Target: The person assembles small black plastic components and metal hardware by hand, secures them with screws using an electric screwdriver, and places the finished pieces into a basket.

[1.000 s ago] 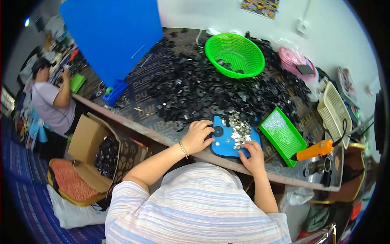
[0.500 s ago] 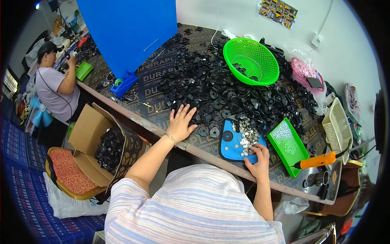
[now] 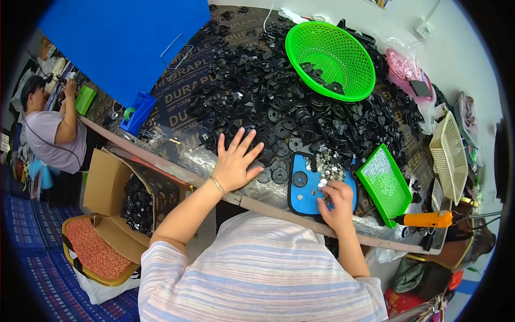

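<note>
My left hand (image 3: 237, 163) lies on the table with its fingers spread, beside a heap of black plastic parts (image 3: 247, 80) and flat black discs (image 3: 279, 175). It holds nothing. Over a blue mat (image 3: 307, 206) with a dark rim, my right hand (image 3: 340, 203) has its fingers bent toward the thumb. What sits between those fingertips is too small to make out. Small silvery metal pieces (image 3: 329, 167) are piled on the mat just beyond the fingers. One black disc (image 3: 300, 178) rests on the mat's left part.
Right of the mat are a green tray (image 3: 388, 188) of small clear pieces and an orange-handled tool (image 3: 427, 219). A green basket (image 3: 343, 59) stands behind. Left are a blue tape dispenser (image 3: 138, 114), a blue board (image 3: 123, 43), a carton (image 3: 104, 182) and another person (image 3: 59, 129).
The whole view has shifted slightly. My right hand's fingers are more bent and now close around the near edge of the metal pieces. My left hand still lies spread on the table.
</note>
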Demonstrator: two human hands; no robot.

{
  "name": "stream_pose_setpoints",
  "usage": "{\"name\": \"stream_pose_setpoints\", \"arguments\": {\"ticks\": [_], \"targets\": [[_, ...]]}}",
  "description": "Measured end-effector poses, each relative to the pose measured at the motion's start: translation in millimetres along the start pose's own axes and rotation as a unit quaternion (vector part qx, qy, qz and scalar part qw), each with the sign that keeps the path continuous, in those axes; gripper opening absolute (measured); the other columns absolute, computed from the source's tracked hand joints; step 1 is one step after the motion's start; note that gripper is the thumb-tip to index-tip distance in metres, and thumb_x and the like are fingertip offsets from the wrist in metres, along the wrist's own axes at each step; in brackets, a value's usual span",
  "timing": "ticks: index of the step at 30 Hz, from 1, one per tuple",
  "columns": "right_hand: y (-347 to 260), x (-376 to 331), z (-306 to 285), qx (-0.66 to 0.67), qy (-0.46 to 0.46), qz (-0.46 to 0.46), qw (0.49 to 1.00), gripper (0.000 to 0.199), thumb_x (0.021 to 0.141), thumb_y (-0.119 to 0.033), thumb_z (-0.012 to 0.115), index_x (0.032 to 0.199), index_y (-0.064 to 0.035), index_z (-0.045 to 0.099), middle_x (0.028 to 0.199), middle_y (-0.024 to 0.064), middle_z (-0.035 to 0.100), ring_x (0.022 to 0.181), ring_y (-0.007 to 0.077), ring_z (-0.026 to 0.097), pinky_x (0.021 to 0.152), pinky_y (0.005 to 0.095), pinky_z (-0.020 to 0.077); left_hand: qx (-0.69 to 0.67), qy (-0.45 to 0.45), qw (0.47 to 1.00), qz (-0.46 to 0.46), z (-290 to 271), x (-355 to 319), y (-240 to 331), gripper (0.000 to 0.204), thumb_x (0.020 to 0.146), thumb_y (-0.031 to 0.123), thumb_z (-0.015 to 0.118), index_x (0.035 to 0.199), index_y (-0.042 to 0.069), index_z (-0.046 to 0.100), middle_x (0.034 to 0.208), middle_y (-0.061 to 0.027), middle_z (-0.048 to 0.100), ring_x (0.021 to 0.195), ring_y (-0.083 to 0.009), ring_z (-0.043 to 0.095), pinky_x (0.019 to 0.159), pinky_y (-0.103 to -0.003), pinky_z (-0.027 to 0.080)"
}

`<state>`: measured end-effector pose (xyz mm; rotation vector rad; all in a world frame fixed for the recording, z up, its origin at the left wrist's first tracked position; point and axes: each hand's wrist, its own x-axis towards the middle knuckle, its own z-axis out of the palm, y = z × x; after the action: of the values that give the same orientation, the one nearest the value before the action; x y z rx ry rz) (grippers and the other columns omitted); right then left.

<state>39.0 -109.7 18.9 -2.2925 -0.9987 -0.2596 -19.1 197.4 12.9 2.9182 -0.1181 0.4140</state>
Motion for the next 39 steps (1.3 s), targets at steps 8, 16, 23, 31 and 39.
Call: {"name": "stream_pose_setpoints", "arguments": {"ticks": [8, 16, 23, 31, 39], "targets": [[-25, 70, 33, 0.054, -0.079, -0.088, 0.992, 0.032, 0.063, -0.01, 0.071, 0.093, -0.0088, 0.059, 0.099, 0.0074, 0.056, 0.096, 0.0275, 0.053, 0.086, 0.0406, 0.0391, 0.0, 0.035, 0.997, 0.065, 14, 44, -43, 0.046, 0.072, 0.034, 0.065, 0.113, 0.016, 0.056, 0.132, -0.0044, 0.043, 0.125, -0.0243, 0.034, 0.098, -0.056, 0.022], [-16, 158, 72, -0.078, -0.046, -0.136, 0.987, 0.048, 0.067, -0.009, 0.061, 0.113, -0.0042, 0.052, 0.119, 0.0129, 0.049, 0.114, 0.0284, 0.044, 0.093, 0.0398, 0.0354, -0.054, 0.021, 0.993, 0.104, -2, 41, -51, 0.046, 0.067, 0.025, 0.066, 0.111, 0.014, 0.056, 0.133, -0.0062, 0.043, 0.128, -0.0256, 0.033, 0.104, -0.054, 0.01], [-39, 197, 115, -0.085, -0.053, -0.181, 0.978, 0.039, 0.067, -0.013, 0.06, 0.104, -0.0024, 0.057, 0.104, 0.0096, 0.056, 0.099, 0.0234, 0.052, 0.081, 0.0347, 0.0409, -0.043, 0.15, 0.967, -0.203, -4, 3, -62, 0.077, 0.067, 0.046, 0.069, 0.13, 0.015, 0.038, 0.143, -0.0135, 0.022, 0.133, -0.0347, 0.017, 0.101, -0.059, 0.008], [-46, 229, 127, -0.141, -0.238, -0.082, 0.957, 0.056, 0.075, -0.035, 0.063, 0.125, -0.0175, 0.047, 0.138, 0.0112, 0.034, 0.127, 0.0335, 0.029, 0.093, 0.0509, 0.0339, -0.024, 0.023, 0.954, -0.298, 4, 7, -52, 0.108, 0.051, 0.057, 0.076, 0.138, 0.015, 0.027, 0.144, -0.021, 0.011, 0.131, -0.0456, 0.008, 0.101, -0.061, 0.01], [-29, 186, 92, -0.242, -0.15, -0.172, 0.943, 0.025, 0.076, -0.018, 0.056, 0.098, -0.0065, 0.061, 0.117, 0.0084, 0.052, 0.12, 0.0237, 0.039, 0.095, 0.0468, 0.0298, -0.042, 0.029, 0.967, -0.251, 31, 62, -71, 0.097, 0.06, 0.057, 0.07, 0.138, 0.02, 0.028, 0.146, -0.0189, 0.01, 0.134, -0.0397, 0.005, 0.104, -0.058, 0.006]]}}
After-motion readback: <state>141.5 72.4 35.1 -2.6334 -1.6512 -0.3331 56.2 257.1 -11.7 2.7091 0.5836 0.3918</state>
